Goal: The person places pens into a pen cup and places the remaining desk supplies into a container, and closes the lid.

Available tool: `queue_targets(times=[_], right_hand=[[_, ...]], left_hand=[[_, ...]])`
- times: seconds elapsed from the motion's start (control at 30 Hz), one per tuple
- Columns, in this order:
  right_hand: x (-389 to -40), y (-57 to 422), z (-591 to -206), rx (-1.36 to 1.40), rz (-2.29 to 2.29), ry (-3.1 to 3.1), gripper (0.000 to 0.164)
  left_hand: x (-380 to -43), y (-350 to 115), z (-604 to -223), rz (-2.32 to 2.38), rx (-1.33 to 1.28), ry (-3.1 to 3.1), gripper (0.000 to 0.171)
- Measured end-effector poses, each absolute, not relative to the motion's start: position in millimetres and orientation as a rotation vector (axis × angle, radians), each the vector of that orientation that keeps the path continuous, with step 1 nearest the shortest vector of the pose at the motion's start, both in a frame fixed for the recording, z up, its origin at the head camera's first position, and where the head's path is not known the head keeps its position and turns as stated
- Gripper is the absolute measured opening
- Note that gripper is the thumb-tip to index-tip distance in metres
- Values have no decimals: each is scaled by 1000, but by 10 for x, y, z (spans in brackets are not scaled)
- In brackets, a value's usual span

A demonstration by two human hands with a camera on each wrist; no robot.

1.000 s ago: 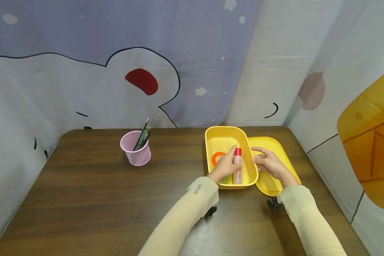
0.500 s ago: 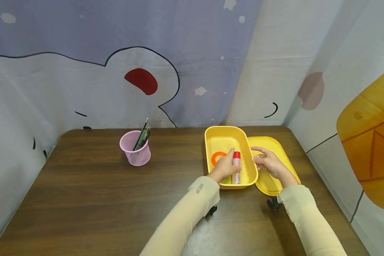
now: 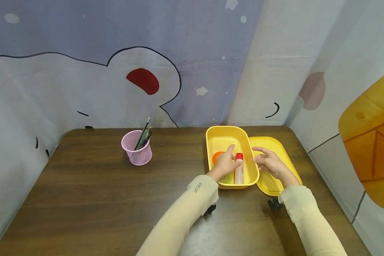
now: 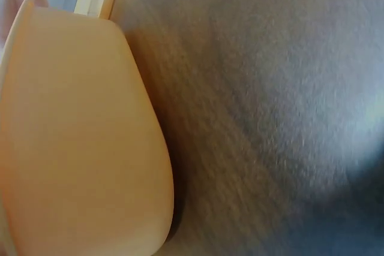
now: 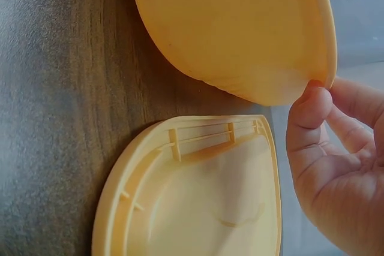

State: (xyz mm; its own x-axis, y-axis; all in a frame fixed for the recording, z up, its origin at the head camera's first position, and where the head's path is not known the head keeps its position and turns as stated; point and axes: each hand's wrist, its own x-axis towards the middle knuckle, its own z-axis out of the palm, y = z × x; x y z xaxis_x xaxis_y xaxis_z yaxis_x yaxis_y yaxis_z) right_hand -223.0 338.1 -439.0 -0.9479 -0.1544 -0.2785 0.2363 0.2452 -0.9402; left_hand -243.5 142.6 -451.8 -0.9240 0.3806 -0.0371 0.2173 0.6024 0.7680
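My left hand (image 3: 224, 164) reaches into the yellow plastic box (image 3: 228, 131), its fingers spread. Just beside it, a glue stick (image 3: 239, 174) with a red cap lies lengthwise in the box, the thumb overlapping it in the head view. An orange ring (image 3: 216, 156), like a roll of tape, and a yellow-green item (image 3: 229, 179) lie partly hidden under the same hand. On the box's right side, my right hand (image 3: 270, 164) pinches the rim; the right wrist view has the thumb (image 5: 315, 107) against it. The left wrist view has only the box's outer wall (image 4: 84, 130) and a bit of hand.
The yellow lid (image 3: 273, 143) lies on the table right of the box, under the right hand. A pink mesh cup (image 3: 137, 156) holding pencils (image 3: 143, 137) stands at the back left of the wooden table (image 3: 108, 202). Printed curtains hang behind and to the right.
The glue stick has been lowered into the box and let go, and its barcode has turned out of sight. My left fingers have spread away from it. The right hand stays at the rim.
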Motion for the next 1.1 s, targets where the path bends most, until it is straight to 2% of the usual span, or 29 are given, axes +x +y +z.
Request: queue_targets(times=[0.17,0.37,0.6,0.8,1.1], right_hand=[[-2198,3453,-4403,101,-1816,2194,51],[-2120,3664,-4345,222,-1844,2251,34],[-2031,3984,-4463,316,-1713,2409,52],[-1954,4104,-4487,323,-1606,2542,52],[-1859,4210,-4526,364,-1372,2750,51]], left_hand=[[-2454,1381,-4468,1289,570,2629,64],[-2470,1312,-4405,1356,659,2616,56],[-2465,1180,-4340,1351,728,2659,44],[-2500,1023,-4329,1414,757,2779,37],[-2575,747,-4478,1615,546,3006,31]])
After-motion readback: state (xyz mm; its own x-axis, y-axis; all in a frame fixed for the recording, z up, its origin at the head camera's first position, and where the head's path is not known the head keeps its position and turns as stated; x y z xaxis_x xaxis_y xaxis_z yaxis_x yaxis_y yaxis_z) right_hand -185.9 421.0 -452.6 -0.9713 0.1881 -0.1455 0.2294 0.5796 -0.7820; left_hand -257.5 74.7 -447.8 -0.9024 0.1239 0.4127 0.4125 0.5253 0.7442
